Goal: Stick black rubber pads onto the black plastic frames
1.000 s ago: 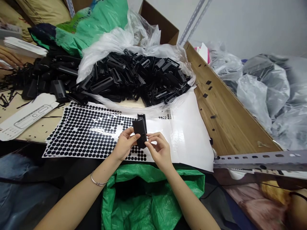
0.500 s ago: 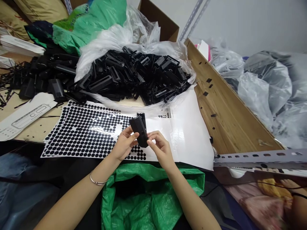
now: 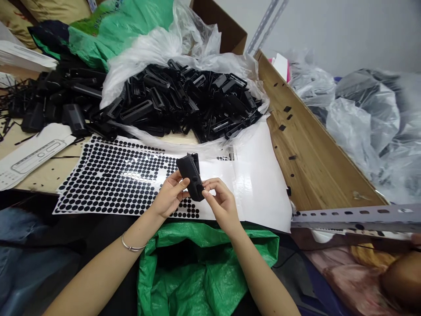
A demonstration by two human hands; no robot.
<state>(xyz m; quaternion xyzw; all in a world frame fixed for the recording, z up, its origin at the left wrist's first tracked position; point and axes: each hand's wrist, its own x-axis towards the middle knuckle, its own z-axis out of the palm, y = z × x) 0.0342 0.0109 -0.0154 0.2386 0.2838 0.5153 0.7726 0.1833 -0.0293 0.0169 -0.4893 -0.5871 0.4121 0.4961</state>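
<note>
Between both hands is a long black plastic part point(image 3: 189, 173), tilted, with a ridged face and a slot-like opening at its upper end. My left hand point(image 3: 171, 193) grips its left side, thumb on the front and fingers behind. At the lower right end, the thumb and fingertips of my right hand point(image 3: 222, 202) pinch close on the part's edge; whether a small sticker is also between them I cannot tell. Beneath lie sheets of round black stickers point(image 3: 115, 180), with some gaps in the rows. A green woven bag point(image 3: 210, 267) gapes below my wrists.
Many similar black parts point(image 3: 158, 96) fill a clear plastic bag point(image 3: 121, 66) at the back. More black pieces point(image 3: 75, 118) lie left, by a white printed card point(image 3: 36, 153). A wooden board point(image 3: 315, 145) and metal rail point(image 3: 348, 214) bound the right side. Another person point(image 3: 399, 281) is at lower right.
Both hands stay at nearly the same spot, and the black part has turned slightly. At lower right, the other person has moved further into view.
</note>
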